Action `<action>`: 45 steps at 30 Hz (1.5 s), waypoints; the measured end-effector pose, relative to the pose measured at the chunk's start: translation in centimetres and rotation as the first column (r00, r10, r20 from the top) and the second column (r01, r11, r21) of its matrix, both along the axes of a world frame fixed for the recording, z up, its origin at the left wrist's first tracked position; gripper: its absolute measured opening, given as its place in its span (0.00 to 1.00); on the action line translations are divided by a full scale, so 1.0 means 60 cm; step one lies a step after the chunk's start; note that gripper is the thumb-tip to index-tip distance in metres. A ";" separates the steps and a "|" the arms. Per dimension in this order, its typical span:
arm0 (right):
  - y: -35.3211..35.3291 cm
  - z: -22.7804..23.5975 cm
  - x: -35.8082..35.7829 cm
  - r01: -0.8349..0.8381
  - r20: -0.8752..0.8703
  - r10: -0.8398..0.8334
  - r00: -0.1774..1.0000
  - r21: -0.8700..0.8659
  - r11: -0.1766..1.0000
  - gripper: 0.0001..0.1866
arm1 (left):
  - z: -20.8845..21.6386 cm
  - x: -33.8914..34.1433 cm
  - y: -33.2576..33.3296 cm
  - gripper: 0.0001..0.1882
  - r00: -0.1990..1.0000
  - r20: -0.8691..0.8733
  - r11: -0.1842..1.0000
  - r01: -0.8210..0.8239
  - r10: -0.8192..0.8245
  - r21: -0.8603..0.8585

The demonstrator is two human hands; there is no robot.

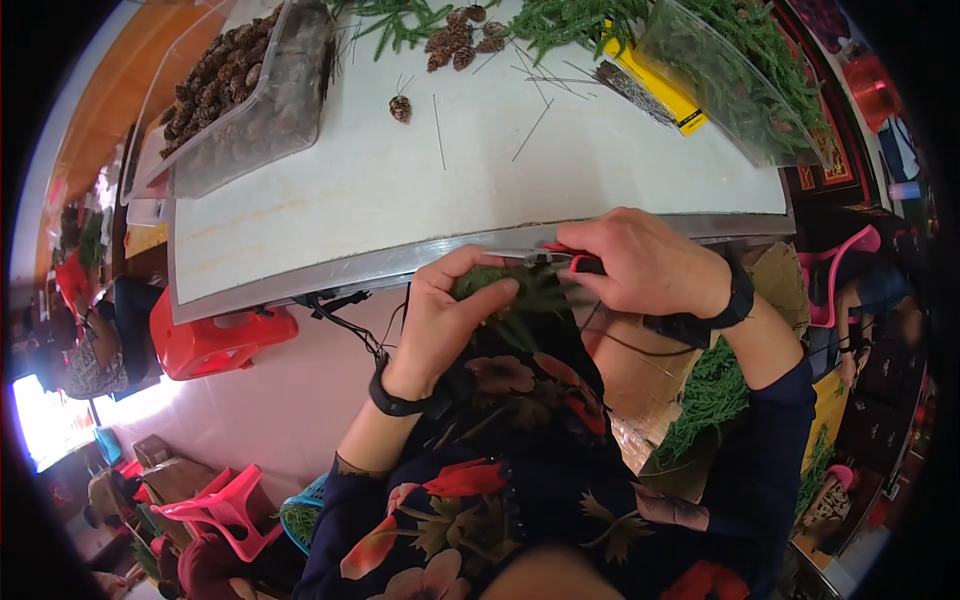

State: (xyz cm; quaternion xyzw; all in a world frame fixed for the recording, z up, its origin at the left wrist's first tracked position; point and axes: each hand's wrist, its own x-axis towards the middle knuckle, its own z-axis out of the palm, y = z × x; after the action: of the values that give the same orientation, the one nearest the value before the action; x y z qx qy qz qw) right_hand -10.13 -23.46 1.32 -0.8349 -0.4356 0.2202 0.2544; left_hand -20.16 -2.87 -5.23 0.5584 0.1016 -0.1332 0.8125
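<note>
Just off the near metal edge of the white table [400,190], my two hands meet over my lap. My left hand [445,305] is closed, with thumb and fingers pinching a green artificial sprig [522,318]. In my right hand [645,265] is a pair of pliers [588,264] with red and black handles. The dark jaws of the pliers sit at the sprig, close to my left fingertips. A thin, wire-like line runs between the hands; what exactly the jaws grip is too small to tell.
On the table stand a clear bin of pinecones [225,85], loose pinecones [460,38], thin wires [438,132], a yellow packet [660,85] and a clear bin of greenery [735,85]. A cardboard box [640,370] with green sprigs is at my right. A red stool [220,335] stands left.
</note>
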 end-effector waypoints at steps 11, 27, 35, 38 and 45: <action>0.001 0.005 -0.045 0.200 0.016 -0.200 0.980 -0.013 0.980 0.12 | 0.007 0.011 0.001 0.07 0.977 0.042 0.974 -0.210 0.207 0.087; 0.011 0.007 -0.031 0.194 0.031 -0.196 0.980 0.040 0.980 0.14 | 0.035 0.029 0.001 0.06 0.951 0.094 0.945 -0.304 0.294 0.123; 0.023 0.006 -0.010 0.177 0.075 -0.174 0.982 -0.023 0.984 0.11 | 0.029 0.047 0.012 0.06 0.954 0.042 0.954 -0.298 0.297 0.033; 0.037 0.017 -0.008 0.287 0.419 -0.195 0.887 -0.168 0.943 0.08 | 0.028 0.061 0.026 0.07 0.965 -0.027 0.963 -0.264 0.263 -0.051; 0.063 0.028 -0.001 0.397 0.910 0.224 0.349 -0.360 0.844 0.05 | 0.043 0.086 0.037 0.09 0.950 -0.312 0.920 -0.116 -0.007 -0.374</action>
State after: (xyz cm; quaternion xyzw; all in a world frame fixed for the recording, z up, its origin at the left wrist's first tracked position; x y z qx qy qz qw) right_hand -10.19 -19.71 3.01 -0.8656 -0.3748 -0.1985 -0.2662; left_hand -15.01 -0.68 -2.65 0.3560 0.2140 -0.2130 0.8844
